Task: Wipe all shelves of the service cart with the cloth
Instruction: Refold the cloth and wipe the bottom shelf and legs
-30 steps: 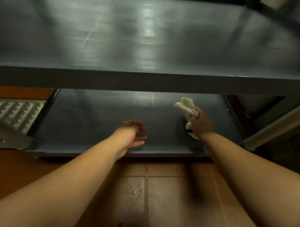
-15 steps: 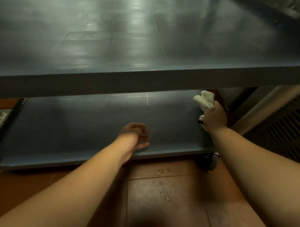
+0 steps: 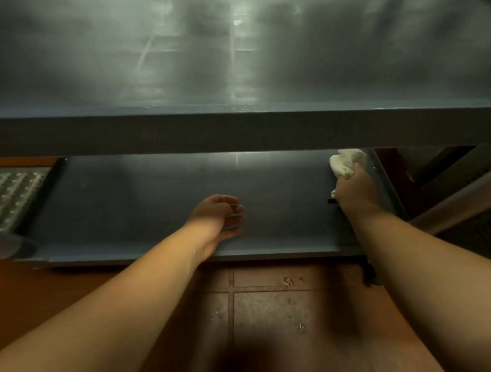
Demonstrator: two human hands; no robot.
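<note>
Right hand is gripping the cloth at the lower shelf far-right corner; left hand is hanging loose, holding nothing. Prob. mid-task: can't tell whether the upper shelf is done.

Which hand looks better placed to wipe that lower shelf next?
The right hand, probably. It already grips the white cloth at the right end of the lower shelf, so it could sweep leftward. The left hand hangs loosely curled over the shelf's middle, holding nothing.
</note>
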